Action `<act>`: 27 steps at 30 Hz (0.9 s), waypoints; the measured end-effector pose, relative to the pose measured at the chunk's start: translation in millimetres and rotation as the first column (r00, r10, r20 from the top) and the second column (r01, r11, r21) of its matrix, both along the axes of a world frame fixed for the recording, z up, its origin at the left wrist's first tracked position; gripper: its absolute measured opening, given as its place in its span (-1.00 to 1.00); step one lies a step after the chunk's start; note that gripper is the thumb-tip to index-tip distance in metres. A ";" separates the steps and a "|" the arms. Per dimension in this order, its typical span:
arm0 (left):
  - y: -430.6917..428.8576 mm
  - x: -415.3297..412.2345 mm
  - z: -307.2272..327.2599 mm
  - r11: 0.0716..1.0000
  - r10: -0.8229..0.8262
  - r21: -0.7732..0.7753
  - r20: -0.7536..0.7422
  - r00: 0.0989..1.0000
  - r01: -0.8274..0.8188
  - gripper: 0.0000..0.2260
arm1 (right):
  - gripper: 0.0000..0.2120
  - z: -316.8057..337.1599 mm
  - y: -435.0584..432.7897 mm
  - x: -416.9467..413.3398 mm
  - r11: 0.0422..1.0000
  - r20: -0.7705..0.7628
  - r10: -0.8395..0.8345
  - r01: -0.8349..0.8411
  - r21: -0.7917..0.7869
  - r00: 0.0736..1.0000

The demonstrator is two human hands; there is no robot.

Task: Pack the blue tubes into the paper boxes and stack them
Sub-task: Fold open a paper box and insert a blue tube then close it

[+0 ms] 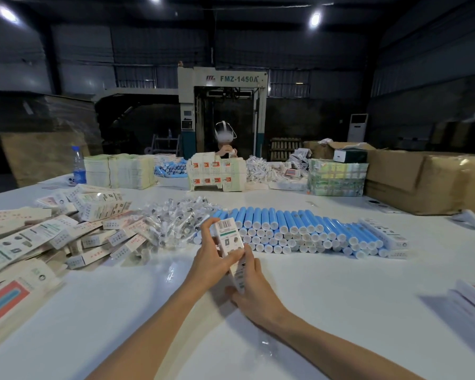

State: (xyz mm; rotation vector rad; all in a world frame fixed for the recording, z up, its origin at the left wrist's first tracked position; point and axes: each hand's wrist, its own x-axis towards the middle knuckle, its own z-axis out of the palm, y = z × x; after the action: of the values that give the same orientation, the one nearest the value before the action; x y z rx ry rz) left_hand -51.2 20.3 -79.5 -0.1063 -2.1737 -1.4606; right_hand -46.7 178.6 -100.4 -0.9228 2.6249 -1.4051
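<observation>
A white paper box (229,239) with a barcode and green print stands tilted above the table's middle. My left hand (213,256) grips its upper part, fingers round its left side and thumb across its front. My right hand (251,283) holds its lower end from the right. Whether a tube is inside is hidden. Behind the box lies a wide stack of blue tubes (299,229) with white caps facing me. A heap of flat and folded paper boxes (52,234) covers the left of the white table (340,297).
Clear plastic packets (173,220) are heaped between the boxes and tubes. Some packed boxes (387,234) lie right of the tubes, and printed sheets (472,300) at the right edge. Across the table a person (225,144) works behind stacked cartons; large cardboard boxes (422,179) stand far right.
</observation>
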 end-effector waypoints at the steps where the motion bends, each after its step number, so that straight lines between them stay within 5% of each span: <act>1: 2.9 0.8 -0.9 0.999 -0.027 0.035 0.018 0.999 0.027 -0.27 | 0.02 1.1 1.7 0.5 1.000 -0.017 -0.020 0.020 -0.001 1.000; 7: 20.9 -2.2 -11.9 0.977 -0.207 0.095 0.159 0.965 0.193 -0.43 | -0.29 13.1 52.1 -4.3 0.993 -0.012 -0.119 0.118 -0.025 0.993; 13: 26.8 4.2 -27.6 0.914 -0.112 -0.371 0.160 0.981 0.165 -0.64 | -0.32 29.0 144.3 -8.3 0.953 0.029 -0.299 0.300 -0.034 0.954; 16: 25.6 5.9 -26.9 0.890 -0.108 -0.425 0.155 0.982 0.165 -0.70 | -0.36 47.1 202.2 -2.6 0.918 -0.082 -0.393 0.396 0.020 0.916; 27: 6.6 -25.7 -54.1 0.812 -0.190 -0.528 0.164 0.968 0.249 -0.65 | -0.43 80.0 421.2 15.5 0.527 -0.322 -0.724 0.790 0.313 0.610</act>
State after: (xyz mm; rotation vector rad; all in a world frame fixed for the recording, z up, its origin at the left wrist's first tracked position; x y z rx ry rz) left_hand -76.9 26.9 -133.6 -0.5080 -2.6832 -0.9183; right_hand -31.2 599.8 -20.4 0.2748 3.4350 -0.6856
